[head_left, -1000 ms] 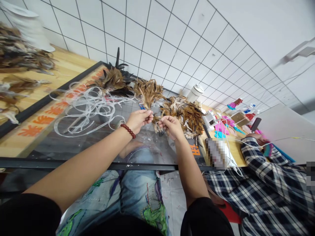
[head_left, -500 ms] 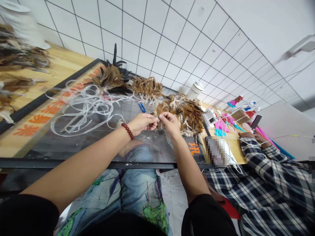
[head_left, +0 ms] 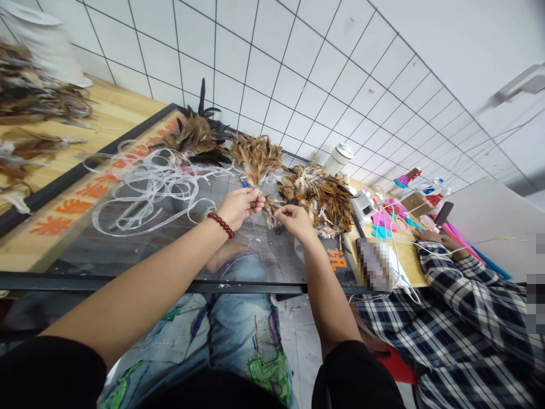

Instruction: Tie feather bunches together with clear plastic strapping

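My left hand (head_left: 243,207), with a red bead bracelet (head_left: 220,225) at the wrist, is closed above the glass tabletop. Brown feathers (head_left: 254,174) rise from its fingertips and overlap the heap behind, so the held part is hard to separate. My right hand (head_left: 294,219) is pinched beside a small brown tuft (head_left: 269,212); what lies between its fingertips is hidden. Behind it spreads a large heap of brown feathers (head_left: 326,193). A blue thread snipper (head_left: 244,182) is mostly covered behind my left hand.
Tangled translucent ribbon (head_left: 149,193) lies at left. Darker feathers (head_left: 193,133) stand near the tiled wall. A white spool (head_left: 51,48) and more feathers (head_left: 36,91) are far left. At right are a white bottle (head_left: 338,158), cables, and a person in a checked sleeve (head_left: 443,267).
My hands, together before, are now apart. The left has moved left and slightly up, with brown feathers at its fingertips, covering most of the snipper. The right has lowered slightly.
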### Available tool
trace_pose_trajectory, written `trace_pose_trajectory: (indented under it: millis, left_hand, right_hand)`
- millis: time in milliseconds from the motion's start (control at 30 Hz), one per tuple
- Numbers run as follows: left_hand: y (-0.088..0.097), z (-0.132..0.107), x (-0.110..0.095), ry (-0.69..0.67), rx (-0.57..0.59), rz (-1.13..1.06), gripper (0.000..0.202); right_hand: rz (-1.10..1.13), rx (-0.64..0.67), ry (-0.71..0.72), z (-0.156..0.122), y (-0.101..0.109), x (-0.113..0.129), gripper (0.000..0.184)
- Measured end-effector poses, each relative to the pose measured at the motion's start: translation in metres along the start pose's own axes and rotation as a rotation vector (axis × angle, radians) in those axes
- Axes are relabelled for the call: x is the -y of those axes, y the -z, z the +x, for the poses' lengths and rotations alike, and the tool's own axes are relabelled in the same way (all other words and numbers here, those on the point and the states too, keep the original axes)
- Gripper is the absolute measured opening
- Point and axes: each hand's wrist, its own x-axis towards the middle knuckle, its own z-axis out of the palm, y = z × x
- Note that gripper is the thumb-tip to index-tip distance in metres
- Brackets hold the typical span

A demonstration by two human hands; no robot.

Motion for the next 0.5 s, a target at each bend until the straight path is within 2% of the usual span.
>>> trace_pose_trajectory:
  millis: [67, 133, 200, 300, 400, 467, 500]
  left_hand:
    - [0.0, 0.0, 0.0, 0.0, 0.0, -0.001, 0.01]
    - [0.0, 0.0, 0.001, 0.0, -0.001, 0.0, 0.009]
    - [0.0, 0.0, 0.001, -0.005, 0.004, 0.0, 0.01]
    - [0.0, 0.0, 0.0, -0.013, 0.01, 0.0, 0.011]
    - [0.0, 0.0, 0.001, -0.002, -0.001, 0.001, 0.011]
    - [0.0, 0.0, 0.0, 0.008, -0.012, 0.0, 0.011]
    - [0.0, 0.0, 0.0, 0.01, -0.016, -0.002, 0.011]
  right_hand:
    - [0.182, -0.027, -0.018, 0.002, 0.002, -0.002, 0.02]
    - [0.236, -0.043, -0.016, 0.003, 0.002, -0.004, 0.025]
    - [0.163, -0.039, 0.0, 0.002, 0.001, -0.004, 0.029]
    - [-0.061, -0.05, 0.023, 0.0, -0.004, -0.004, 0.031]
    - [-0.26, -0.067, 0.03, -0.001, -0.011, -0.003, 0.02]
    - [-0.262, -0.069, 0.025, -0.001, -0.013, -0.002, 0.013]
    - [-0.195, -0.074, 0.018, 0.0, -0.013, -0.001, 0.012]
